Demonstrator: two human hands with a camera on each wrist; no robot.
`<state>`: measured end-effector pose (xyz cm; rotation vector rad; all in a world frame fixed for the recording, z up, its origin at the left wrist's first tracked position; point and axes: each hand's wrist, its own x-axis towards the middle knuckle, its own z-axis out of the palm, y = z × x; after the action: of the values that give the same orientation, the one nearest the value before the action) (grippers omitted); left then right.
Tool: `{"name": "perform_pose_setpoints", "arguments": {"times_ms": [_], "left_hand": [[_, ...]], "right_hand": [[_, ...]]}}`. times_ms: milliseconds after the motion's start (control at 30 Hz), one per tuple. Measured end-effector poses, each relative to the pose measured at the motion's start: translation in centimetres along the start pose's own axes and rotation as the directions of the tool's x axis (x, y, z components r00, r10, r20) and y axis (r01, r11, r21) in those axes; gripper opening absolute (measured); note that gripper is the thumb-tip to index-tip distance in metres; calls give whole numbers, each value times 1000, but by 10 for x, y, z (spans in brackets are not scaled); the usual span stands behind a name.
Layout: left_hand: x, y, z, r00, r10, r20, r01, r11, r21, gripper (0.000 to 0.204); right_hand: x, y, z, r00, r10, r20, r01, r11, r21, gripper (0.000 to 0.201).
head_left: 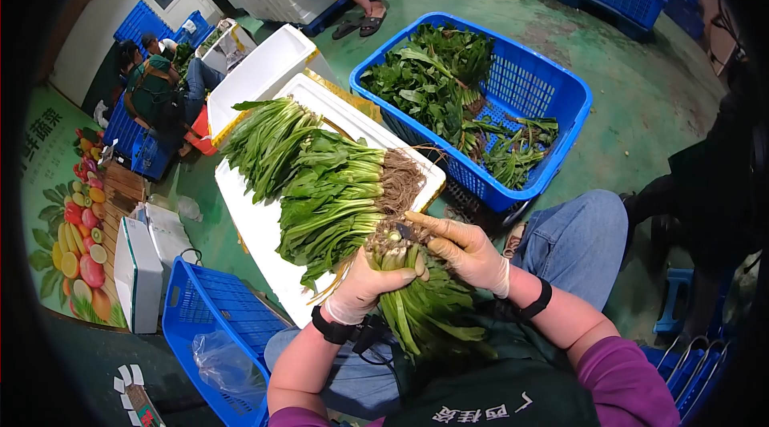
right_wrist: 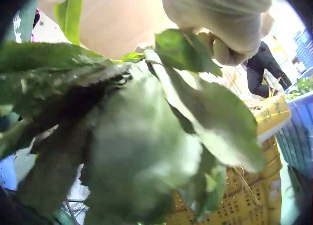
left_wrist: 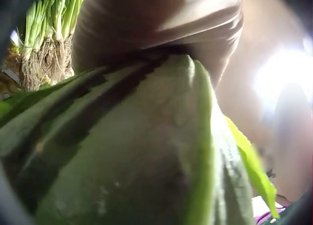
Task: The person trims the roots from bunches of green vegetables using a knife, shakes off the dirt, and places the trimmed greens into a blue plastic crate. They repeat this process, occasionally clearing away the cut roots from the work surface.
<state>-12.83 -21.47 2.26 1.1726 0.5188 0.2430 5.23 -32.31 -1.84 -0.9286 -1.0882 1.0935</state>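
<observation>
My gloved left hand (head_left: 364, 287) grips a bunch of leafy greens (head_left: 424, 299) round its stems, root end up and leaves hanging toward my lap. Broad serrated leaves (right_wrist: 142, 142) fill much of the right wrist view. My gloved right hand (head_left: 469, 251) is at the root end, index finger stretched over it and other fingers curled. A small dark flat piece (head_left: 403, 229) shows at its fingertips; I cannot tell its kind. Beside the hands, several bunches of the same greens (head_left: 332, 187) lie on a white foam lid (head_left: 248, 195), their brown roots (head_left: 403, 180) toward the right.
Ahead to the right, a blue crate (head_left: 573, 106) holds loose greens (head_left: 432, 66). An open white foam box (head_left: 268, 66) stands beyond the lid. At lower left is another blue crate (head_left: 188, 307) with a plastic bag (head_left: 224, 359). Other people (head_left: 156, 94) sit at the back left.
</observation>
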Motion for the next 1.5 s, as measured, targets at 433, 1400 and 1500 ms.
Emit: {"name": "perform_pose_setpoints", "arguments": {"times_ms": [433, 1400, 1500], "left_hand": [[2, 1, 0, 986, 162, -32, -109, 785, 610, 60], [-2, -2, 15, 954, 292, -64, -168, 701, 693, 60], [0, -8, 9, 935, 353, 20, -247, 611, 752, 60]], "right_hand": [[-10, -22, 1, 984, 172, -35, -176, 969, -176, 68], [-9, -29, -9, 951, 297, 81, -299, 954, 8, 56], [-9, -26, -7, 972, 226, 66, -222, 973, -61, 53]]}}
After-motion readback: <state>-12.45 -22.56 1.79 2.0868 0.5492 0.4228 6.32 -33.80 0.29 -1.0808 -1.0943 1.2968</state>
